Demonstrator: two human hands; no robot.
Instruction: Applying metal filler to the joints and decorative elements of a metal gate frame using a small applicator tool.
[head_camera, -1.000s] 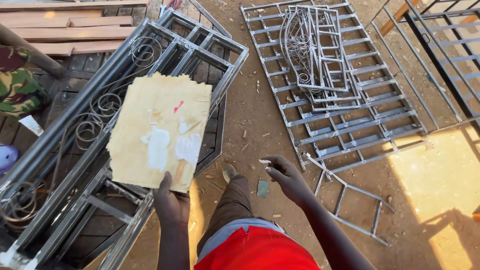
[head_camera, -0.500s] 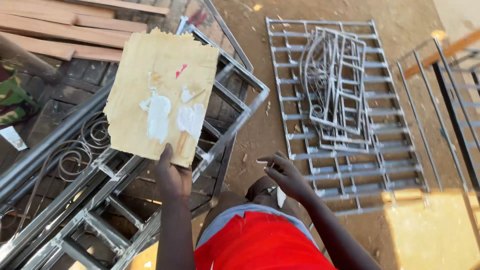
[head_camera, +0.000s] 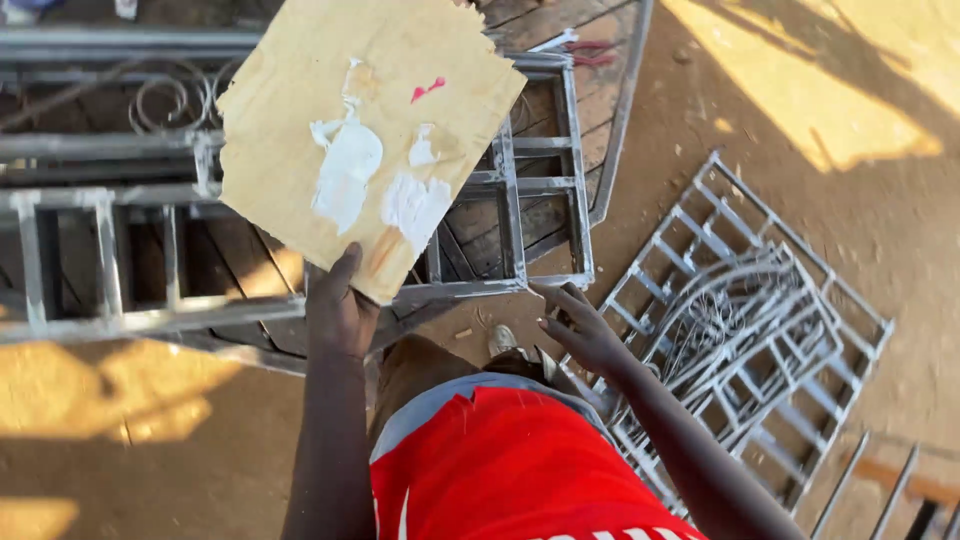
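Observation:
My left hand (head_camera: 340, 312) grips the lower corner of a flat piece of tan plywood (head_camera: 300, 90) and holds it up, tilted, over a grey metal window frame (head_camera: 505, 288). White filler smears (head_camera: 345, 170) and a small red mark sit on the board's face. My right hand (head_camera: 585, 330) hovers lower right of the board, fingers curled and pointing left, near the frame's corner. Whether anything is in its fingers does not show. My red shirt (head_camera: 500, 470) fills the bottom of the view.
The grey frame, with scroll bars (head_camera: 160, 100), rests on dark wooden planks (head_camera: 480, 215). A pile of grey metal grilles (head_camera: 740, 330) lies on the brown dirt ground (head_camera: 760, 120) to the right. More metal bars (head_camera: 880, 480) show at the bottom right.
The view has turned and moved closer. The board now sits higher and larger, and the grille pile has shifted from the top to the right side. My right hand stays low beside my body.

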